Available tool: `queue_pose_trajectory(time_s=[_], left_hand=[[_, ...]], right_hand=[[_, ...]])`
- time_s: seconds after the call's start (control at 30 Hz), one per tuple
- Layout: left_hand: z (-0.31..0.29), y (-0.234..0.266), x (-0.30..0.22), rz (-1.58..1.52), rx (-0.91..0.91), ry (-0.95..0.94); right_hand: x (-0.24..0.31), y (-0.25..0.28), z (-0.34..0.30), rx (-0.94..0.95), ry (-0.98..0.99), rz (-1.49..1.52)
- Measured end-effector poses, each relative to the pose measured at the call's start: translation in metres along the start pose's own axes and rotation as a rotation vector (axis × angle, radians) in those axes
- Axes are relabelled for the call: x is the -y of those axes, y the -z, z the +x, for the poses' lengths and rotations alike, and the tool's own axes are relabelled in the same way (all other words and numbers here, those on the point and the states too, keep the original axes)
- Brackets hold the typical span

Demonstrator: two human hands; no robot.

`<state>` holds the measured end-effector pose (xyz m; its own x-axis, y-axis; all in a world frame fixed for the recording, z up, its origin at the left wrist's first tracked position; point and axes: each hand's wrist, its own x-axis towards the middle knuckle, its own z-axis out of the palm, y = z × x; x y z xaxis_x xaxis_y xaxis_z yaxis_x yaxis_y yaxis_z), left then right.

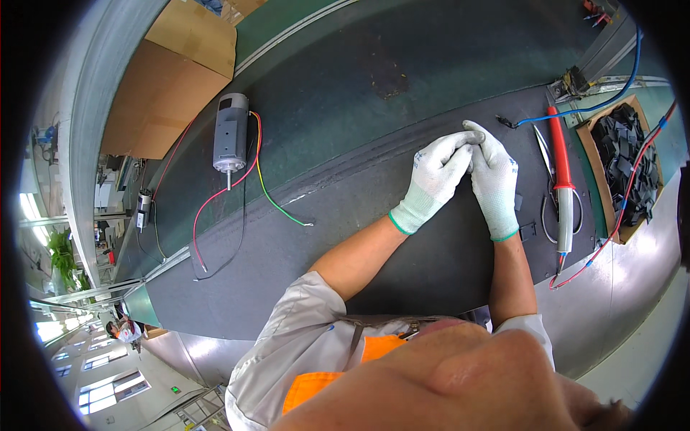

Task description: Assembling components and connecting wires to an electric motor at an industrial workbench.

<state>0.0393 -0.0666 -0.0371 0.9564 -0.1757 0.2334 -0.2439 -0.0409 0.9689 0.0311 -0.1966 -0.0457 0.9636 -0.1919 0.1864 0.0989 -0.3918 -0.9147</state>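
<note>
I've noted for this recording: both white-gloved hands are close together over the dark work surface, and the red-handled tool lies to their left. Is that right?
Not quite. The head view shows the red-handled tool lying to the right of the left hand and right hand, not to their left. The rest stands.

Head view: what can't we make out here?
All in the head view:
Between left hand and right hand: anything pinched there, hidden by the gloved fingers.
Scissors: partly covered by the red-handled tool.
Large cardboard box: far end, cut off by the top edge.
Far-left motor: fine detail, too small.
Black pieces: lower ones, buried under those on top.
</note>
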Motion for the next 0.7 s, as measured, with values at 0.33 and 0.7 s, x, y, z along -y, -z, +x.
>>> queue_pose_trajectory(time_s=[0.33,0.7], left_hand=[[0.001,-0.003,-0.003,-0.015,-0.001,0.005],[0.0,-0.003,-0.002,-0.027,0.003,0.008]], right_hand=[[0.008,0.004,0.0,0.004,-0.057,0.018],[-0.004,0.001,-0.001,-0.028,0.025,-0.061]])
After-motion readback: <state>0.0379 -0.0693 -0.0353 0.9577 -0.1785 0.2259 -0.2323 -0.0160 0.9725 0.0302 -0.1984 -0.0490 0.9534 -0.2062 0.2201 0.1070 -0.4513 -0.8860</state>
